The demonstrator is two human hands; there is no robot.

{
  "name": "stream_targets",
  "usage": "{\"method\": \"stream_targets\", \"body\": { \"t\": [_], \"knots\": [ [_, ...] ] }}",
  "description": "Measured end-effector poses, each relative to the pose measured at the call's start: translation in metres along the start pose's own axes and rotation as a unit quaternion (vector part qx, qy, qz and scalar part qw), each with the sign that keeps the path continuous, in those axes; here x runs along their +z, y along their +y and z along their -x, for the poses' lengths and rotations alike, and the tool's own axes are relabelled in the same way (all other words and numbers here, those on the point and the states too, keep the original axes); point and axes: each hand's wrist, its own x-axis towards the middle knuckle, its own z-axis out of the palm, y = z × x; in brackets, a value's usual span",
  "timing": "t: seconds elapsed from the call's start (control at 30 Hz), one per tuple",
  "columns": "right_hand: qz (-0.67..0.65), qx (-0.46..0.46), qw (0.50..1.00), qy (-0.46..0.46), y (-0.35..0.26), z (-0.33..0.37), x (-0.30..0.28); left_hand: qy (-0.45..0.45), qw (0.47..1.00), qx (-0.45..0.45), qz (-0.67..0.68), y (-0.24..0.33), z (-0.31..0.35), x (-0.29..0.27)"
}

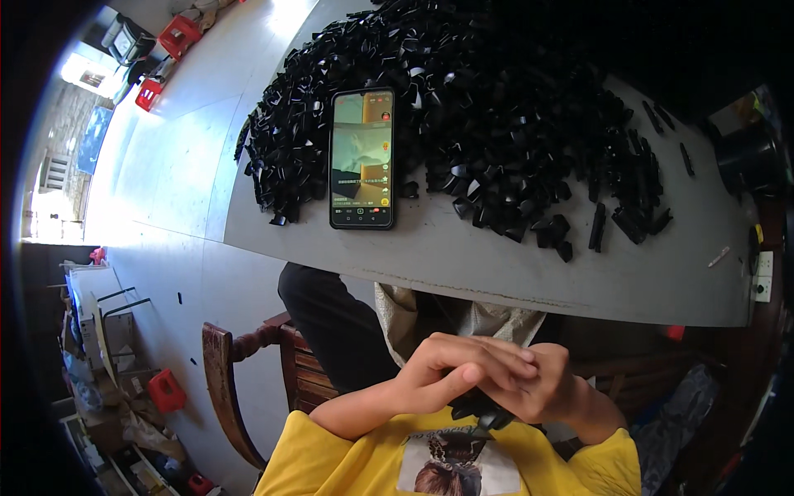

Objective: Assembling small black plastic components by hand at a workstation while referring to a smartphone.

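Close to my chest, both my hands are together below the table edge. My left hand (438, 369) has its fingers stretched out across my right hand, with the thumb pointing to the right. My right hand (542, 388) is closed around a few small black plastic pieces (480, 411), which stick out beneath its fingers. What lies between the two palms is hidden. On the table is a big heap of similar black plastic pieces (496, 107), shiny and angular. A phone (361, 161) with a lit screen lies at the heap's near left side.
The grey table (579, 289) has a curved near edge; some longer black strips (633, 223) lie at its right. Pale woven sacking (397, 318) hangs under the edge. A wooden chair (219, 372) stands to the left. Red stools (178, 37) and boxes (107, 331) are on the floor.
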Motion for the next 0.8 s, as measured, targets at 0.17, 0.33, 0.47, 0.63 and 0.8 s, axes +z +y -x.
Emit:
{"method": "stream_targets", "body": {
  "t": [0.17, 0.33, 0.47, 0.63, 0.8],
  "knots": [
    [-0.062, 0.039, 0.997, 0.006, 0.001, 0.007, 0.009, 0.036, 0.999, 0.01, 0.009, 0.0, -0.001, 0.003],
    [-0.08, 0.012, 0.997, 0.003, -0.01, 0.001, 0.014, 0.021, 0.998, -0.017, 0.061, -0.003, 0.007, 0.009],
    [-0.118, 0.036, 0.992, -0.029, -0.008, -0.007, 0.022, 0.009, 1.0, 0.008, -0.004, 0.001, 0.007, 0.001],
    [-0.176, 0.118, 0.977, -0.008, 0.007, 0.003, 0.038, 0.194, 0.872, 0.106, -0.438, 0.014, -0.004, -0.053],
    [-0.206, 0.281, 0.929, -0.128, 0.001, 0.029, 0.07, 0.342, 0.645, 0.006, -0.684, 0.021, -0.02, -0.12]
  ]
}}
